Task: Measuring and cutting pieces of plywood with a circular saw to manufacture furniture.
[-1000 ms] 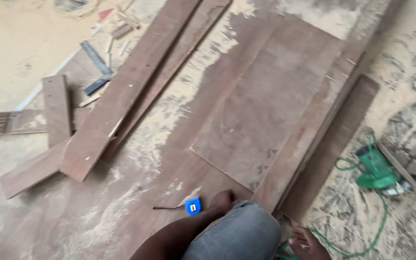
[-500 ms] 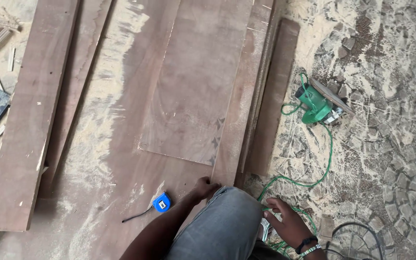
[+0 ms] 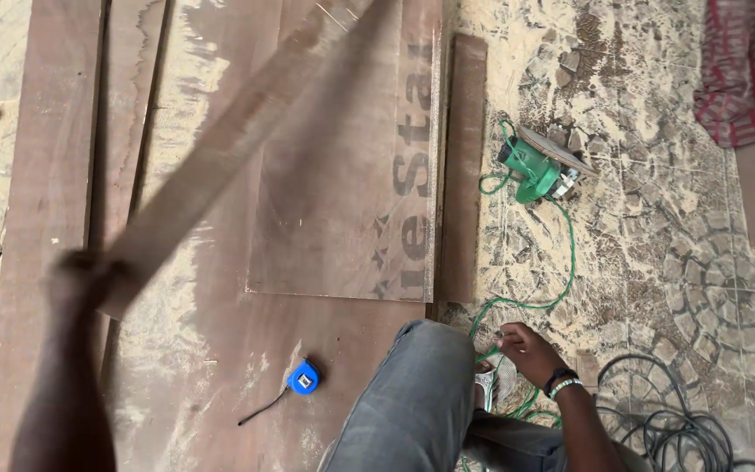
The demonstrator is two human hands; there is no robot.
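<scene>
- left hand [image 3: 80,275] blurred, closed round the near end of a long wooden strip [image 3: 246,149]; strip slants up and away over the boards, lifted clear of them as far as the blur lets me tell
- grip at the very end, likely so the whole strip swings as one piece; fingers not separable in the blur
- right hand [image 3: 530,350] low by the bent knee, fingers loosely curled on the green cable [image 3: 561,262]; pinched or just resting, cannot tell
- cable runs from that hand to the green power saw [image 3: 539,166], lying tipped on the sawdust floor, well apart from both hands
- blue tape measure [image 3: 304,378] on the big plywood sheet [image 3: 220,350] near the knee, blade pulled out a bit, nobody touching
- smaller panel [image 3: 342,175] flat on that sheet, narrow plank [image 3: 465,166] just beside its right edge
- black cable [image 3: 666,419] coiled right of the arm
</scene>
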